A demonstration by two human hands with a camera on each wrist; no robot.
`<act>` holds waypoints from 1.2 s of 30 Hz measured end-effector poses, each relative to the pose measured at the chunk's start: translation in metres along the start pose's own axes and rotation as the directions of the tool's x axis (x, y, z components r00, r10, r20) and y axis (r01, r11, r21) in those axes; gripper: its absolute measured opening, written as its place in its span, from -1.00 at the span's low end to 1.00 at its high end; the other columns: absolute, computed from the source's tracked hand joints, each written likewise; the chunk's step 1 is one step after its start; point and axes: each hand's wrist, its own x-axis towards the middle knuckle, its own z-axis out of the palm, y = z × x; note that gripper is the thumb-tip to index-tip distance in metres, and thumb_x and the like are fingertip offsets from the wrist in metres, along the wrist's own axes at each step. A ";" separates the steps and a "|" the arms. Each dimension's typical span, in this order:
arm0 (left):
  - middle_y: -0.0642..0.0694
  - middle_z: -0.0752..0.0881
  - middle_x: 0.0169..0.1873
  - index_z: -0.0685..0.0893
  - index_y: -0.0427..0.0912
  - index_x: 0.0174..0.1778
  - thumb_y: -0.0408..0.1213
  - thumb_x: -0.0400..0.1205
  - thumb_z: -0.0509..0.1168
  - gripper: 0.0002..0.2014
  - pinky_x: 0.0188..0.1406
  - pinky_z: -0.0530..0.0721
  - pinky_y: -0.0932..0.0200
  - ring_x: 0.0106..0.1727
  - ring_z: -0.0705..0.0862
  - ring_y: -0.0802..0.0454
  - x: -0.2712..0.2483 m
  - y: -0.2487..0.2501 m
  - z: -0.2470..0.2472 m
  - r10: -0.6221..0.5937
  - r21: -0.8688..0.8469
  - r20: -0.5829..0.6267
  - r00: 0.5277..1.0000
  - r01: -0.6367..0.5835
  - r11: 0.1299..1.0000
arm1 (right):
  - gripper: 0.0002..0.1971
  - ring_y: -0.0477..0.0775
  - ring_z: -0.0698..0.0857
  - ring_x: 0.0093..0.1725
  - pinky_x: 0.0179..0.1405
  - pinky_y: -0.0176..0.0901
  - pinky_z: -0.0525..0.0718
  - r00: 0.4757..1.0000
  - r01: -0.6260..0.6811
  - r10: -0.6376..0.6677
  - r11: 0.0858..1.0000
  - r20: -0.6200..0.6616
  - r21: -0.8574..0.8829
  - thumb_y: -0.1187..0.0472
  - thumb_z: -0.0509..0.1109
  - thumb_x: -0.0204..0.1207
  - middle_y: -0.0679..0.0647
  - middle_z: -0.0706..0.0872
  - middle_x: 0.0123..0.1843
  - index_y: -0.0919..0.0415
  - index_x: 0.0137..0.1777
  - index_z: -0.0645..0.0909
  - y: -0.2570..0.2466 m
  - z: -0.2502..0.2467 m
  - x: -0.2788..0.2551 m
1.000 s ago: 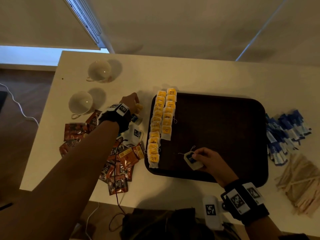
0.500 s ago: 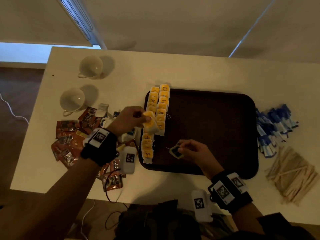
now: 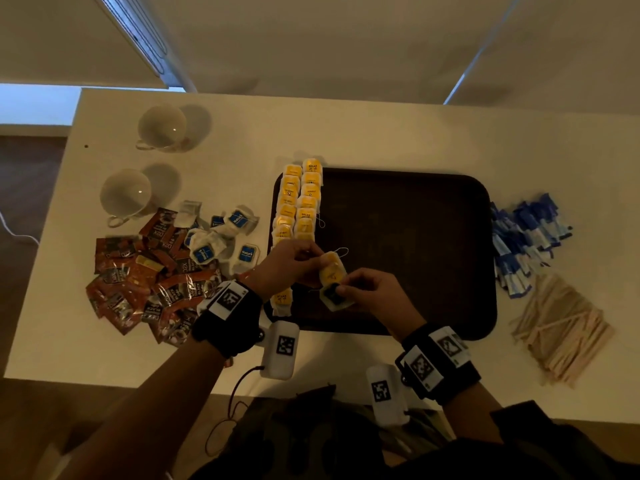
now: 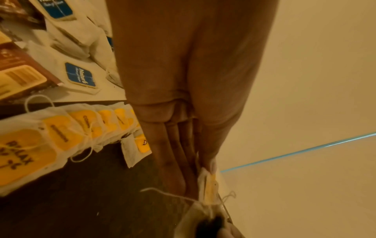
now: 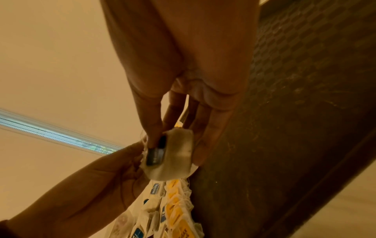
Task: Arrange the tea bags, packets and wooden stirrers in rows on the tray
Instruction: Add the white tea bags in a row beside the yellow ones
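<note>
A dark brown tray [image 3: 415, 237] lies on the white table. Two rows of yellow-tagged tea bags [image 3: 299, 202] run along its left edge. My left hand [image 3: 294, 261] pinches a yellow tea bag [image 3: 332, 268] above the tray's near left part. My right hand [image 3: 363, 289] pinches a blue-tagged tea bag [image 3: 334, 296] just below it; the two bags touch. In the left wrist view the yellow tea bag [image 4: 209, 186] hangs from my fingertips. In the right wrist view my thumb presses the blue-tagged tea bag [image 5: 171, 154].
Brown packets [image 3: 145, 282] and blue-tagged tea bags [image 3: 221, 240] lie heaped left of the tray. Two white cups [image 3: 126, 195] stand at the far left. Blue sachets [image 3: 523, 240] and wooden stirrers [image 3: 561, 327] lie right of the tray.
My left hand has carried a yellow tea bag from the pile at the left over the tray, meeting my right hand, which has lifted its blue-tagged bag slightly.
</note>
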 end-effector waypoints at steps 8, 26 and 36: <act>-0.07 0.73 -0.28 0.69 -0.20 -0.11 -0.21 0.60 0.36 -0.88 -0.23 0.63 0.23 -0.27 0.68 0.09 0.010 -0.018 -0.021 0.184 0.402 -0.271 0.945 -0.063 0.913 | -0.96 0.01 0.73 -0.04 -0.13 -0.28 0.76 0.999 -0.029 0.031 0.996 -0.020 0.084 0.36 0.40 0.51 0.16 0.72 0.03 0.23 -0.09 0.62 0.006 -0.009 -0.006; -0.12 0.64 -0.09 0.65 -0.20 -0.10 -0.32 0.53 0.40 -0.91 -0.18 0.60 0.04 -0.19 0.57 0.01 0.040 -0.026 -0.025 0.162 0.646 -0.173 0.971 -0.012 0.763 | -0.91 0.05 0.72 0.03 0.08 -0.05 0.71 0.998 -0.044 0.050 0.989 -0.035 0.144 0.38 0.37 0.51 0.10 0.71 0.00 0.19 -0.15 0.58 0.010 -0.018 -0.015; -0.14 0.61 0.00 0.60 -0.19 0.03 -0.25 0.59 0.32 -0.85 -0.09 0.58 0.00 -0.03 0.61 -0.09 0.045 -0.037 -0.021 0.223 0.663 -0.240 0.945 -0.008 0.748 | -0.89 0.00 0.73 -0.03 -0.02 -0.15 0.72 0.999 -0.052 0.053 0.989 -0.008 0.140 0.40 0.38 0.50 0.10 0.73 -0.04 0.19 -0.17 0.58 0.010 -0.014 -0.012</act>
